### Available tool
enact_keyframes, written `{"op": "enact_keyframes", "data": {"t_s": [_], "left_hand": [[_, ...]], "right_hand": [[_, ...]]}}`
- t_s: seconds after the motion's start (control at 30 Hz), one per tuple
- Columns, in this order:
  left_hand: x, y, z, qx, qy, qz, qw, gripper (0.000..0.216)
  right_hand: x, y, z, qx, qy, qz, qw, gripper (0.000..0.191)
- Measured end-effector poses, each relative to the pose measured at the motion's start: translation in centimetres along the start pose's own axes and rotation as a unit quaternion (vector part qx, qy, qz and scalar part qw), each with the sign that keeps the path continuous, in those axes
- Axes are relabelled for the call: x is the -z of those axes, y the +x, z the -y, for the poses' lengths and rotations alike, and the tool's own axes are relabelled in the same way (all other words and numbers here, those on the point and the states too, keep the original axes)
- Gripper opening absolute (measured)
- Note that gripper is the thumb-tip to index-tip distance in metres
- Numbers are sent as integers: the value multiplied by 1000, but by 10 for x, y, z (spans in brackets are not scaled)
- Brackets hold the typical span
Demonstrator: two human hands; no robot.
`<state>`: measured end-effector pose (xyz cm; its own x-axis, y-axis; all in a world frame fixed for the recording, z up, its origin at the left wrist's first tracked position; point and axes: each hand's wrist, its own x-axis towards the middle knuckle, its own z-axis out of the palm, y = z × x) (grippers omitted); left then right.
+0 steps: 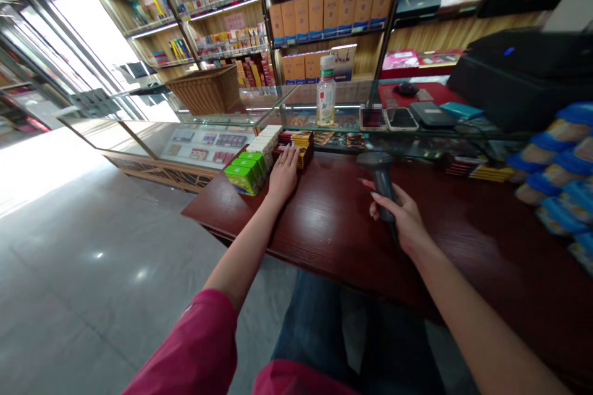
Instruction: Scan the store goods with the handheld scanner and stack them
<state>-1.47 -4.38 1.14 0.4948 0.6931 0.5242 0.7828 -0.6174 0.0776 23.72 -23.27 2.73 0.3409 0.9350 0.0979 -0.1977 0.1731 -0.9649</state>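
My left hand point(283, 174) lies flat on the dark red wooden counter point(333, 222), fingers stretched out against a row of small boxes: green ones point(245, 173) nearest, cream ones point(265, 139) behind, dark red and yellow ones point(301, 143) at my fingertips. A ring shows on one finger. My right hand point(402, 216) is wrapped round the handle of a dark grey barcode scanner point(380, 174), its head pointing toward the boxes.
A glass display case point(199, 136) runs behind the counter, with a drink bottle point(326, 94), phones point(402, 118) and a wicker basket point(206, 89) on it. Blue-and-orange snack packs point(560, 166) lie at right. A black register point(523, 77) stands far right. Stocked shelves line the wall.
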Motion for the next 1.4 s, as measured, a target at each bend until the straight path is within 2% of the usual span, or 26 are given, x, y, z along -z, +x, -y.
{"op": "enact_keyframes", "data": {"t_s": [0.07,0.13,0.27,0.4,0.53,0.6,0.7,0.87,0.97,1.07,1.13,1.23,1.3,1.33,1.4], "left_hand": [[0,5,-22,-62,-10,10,998,71],[-4,13,-55,-121,-33,24,992,68],[-26,38,-145,-210,-91,50,972,62],[-52,75,-236,-244,-135,72,958,60],[-77,116,-304,-233,-144,118,954,61],[-88,133,-326,-217,-141,141,956,62],[-101,149,-344,-196,-141,163,957,59],[-108,150,-344,-131,-175,162,962,46],[-101,138,-329,-80,-237,130,960,37],[-91,122,-302,-4,-350,75,934,31],[-84,111,-279,79,-440,72,892,28],[-73,92,-237,197,-583,129,778,28],[-65,79,-207,236,-646,160,709,30],[-60,72,-191,244,-661,165,690,30],[-50,58,-161,255,-671,159,678,31]], "right_hand": [[26,-1,9,16,-1,-37,999,41],[54,-5,18,30,-2,-75,997,40],[110,-16,32,48,-7,-148,988,39],[154,-30,32,73,-34,-197,977,41],[174,-39,22,81,-56,-223,970,44],[176,-40,18,79,-55,-213,972,48],[175,-36,14,78,-47,-199,976,56],[175,-32,14,71,-23,-198,977,52],[177,-35,18,70,-5,-204,976,47],[176,-42,20,73,-2,-194,978,45],[172,-46,21,69,-10,-166,984,41],[151,-48,21,49,2,-111,993,35],[128,-46,21,27,24,-74,997,32],[114,-45,20,17,32,-57,998,32],[85,-40,18,-2,37,-21,999,31]]}}
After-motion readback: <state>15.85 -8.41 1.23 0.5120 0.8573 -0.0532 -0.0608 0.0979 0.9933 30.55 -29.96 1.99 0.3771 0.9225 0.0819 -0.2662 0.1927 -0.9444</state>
